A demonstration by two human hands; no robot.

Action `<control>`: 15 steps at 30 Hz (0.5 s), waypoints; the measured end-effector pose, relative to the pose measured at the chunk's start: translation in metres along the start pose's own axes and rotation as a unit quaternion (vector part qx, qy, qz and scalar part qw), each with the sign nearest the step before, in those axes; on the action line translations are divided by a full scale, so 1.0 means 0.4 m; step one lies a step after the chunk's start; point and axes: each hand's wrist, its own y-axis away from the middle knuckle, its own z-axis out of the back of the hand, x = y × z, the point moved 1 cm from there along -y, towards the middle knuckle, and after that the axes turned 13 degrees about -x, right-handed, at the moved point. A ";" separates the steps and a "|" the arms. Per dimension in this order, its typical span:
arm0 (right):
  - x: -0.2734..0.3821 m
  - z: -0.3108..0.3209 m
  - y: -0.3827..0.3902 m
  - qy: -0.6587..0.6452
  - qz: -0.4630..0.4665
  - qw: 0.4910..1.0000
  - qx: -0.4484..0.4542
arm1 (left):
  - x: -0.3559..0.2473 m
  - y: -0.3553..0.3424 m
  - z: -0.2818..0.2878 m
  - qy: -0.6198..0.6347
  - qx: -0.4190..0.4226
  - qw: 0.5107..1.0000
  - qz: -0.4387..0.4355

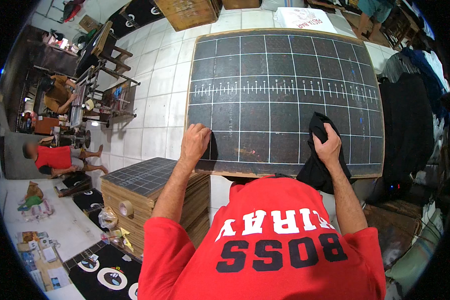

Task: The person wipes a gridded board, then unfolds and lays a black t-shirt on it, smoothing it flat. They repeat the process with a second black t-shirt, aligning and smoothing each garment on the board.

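A dark board (255,117) with a white grid and a row of tick marks lies in front of me. My left hand (195,143) is at its near left edge, fingers curled closed; whatever they may hold is hidden. Toward the board's near right side, my right hand (329,146) grips a bunched black cloth (315,162). Part of this cloth rests on the board, and its lower end hangs over the near edge beside my red shirt.
Left of me stands a stack of similar gridded boards (142,176) with a tape roll (126,208) on its side. Dark fabric (407,125) hangs along the right. Farther left, one person (60,95) sits at a metal frame and another (60,157) wears red. Wooden boxes (187,14) stand beyond the board.
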 end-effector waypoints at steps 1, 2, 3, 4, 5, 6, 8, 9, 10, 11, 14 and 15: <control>0.002 0.001 0.000 0.001 0.004 1.000 -0.004 | 0.001 -0.002 0.000 -0.001 0.006 1.000 -0.003; 0.004 0.002 -0.001 0.003 0.007 1.000 -0.007 | 0.002 -0.003 -0.001 -0.002 0.011 1.000 -0.006; 0.006 0.003 -0.001 0.001 0.003 1.000 -0.005 | 0.002 -0.004 -0.002 -0.001 0.010 1.000 -0.010; 0.007 0.004 -0.002 -0.001 0.000 1.000 -0.002 | 0.003 -0.005 -0.003 0.000 0.008 1.000 -0.013; 0.008 0.004 -0.002 -0.008 0.000 1.000 0.000 | 0.005 -0.004 -0.004 0.000 0.006 1.000 -0.016; 0.009 0.004 -0.002 -0.002 -0.005 1.000 0.004 | 0.006 -0.004 -0.005 -0.004 0.005 1.000 -0.016; 0.008 0.004 -0.003 0.002 -0.008 1.000 0.008 | 0.007 -0.001 -0.011 -0.011 0.003 1.000 -0.016; 0.007 0.003 -0.003 -0.001 -0.005 1.000 0.004 | 0.008 0.000 -0.014 -0.013 -0.003 1.000 -0.018; 0.006 0.002 -0.003 -0.004 -0.001 1.000 -0.001 | 0.008 0.002 -0.018 -0.015 -0.009 1.000 -0.021; 0.004 0.002 -0.003 -0.008 0.003 1.000 -0.006 | 0.007 0.004 -0.021 -0.018 -0.013 1.000 -0.022; 0.000 0.000 -0.001 -0.002 0.002 1.000 -0.001 | 0.004 0.011 -0.029 -0.034 -0.024 0.999 -0.018; -0.001 0.000 0.000 -0.002 0.007 1.000 -0.005 | 0.002 0.014 -0.030 -0.040 -0.027 0.999 -0.014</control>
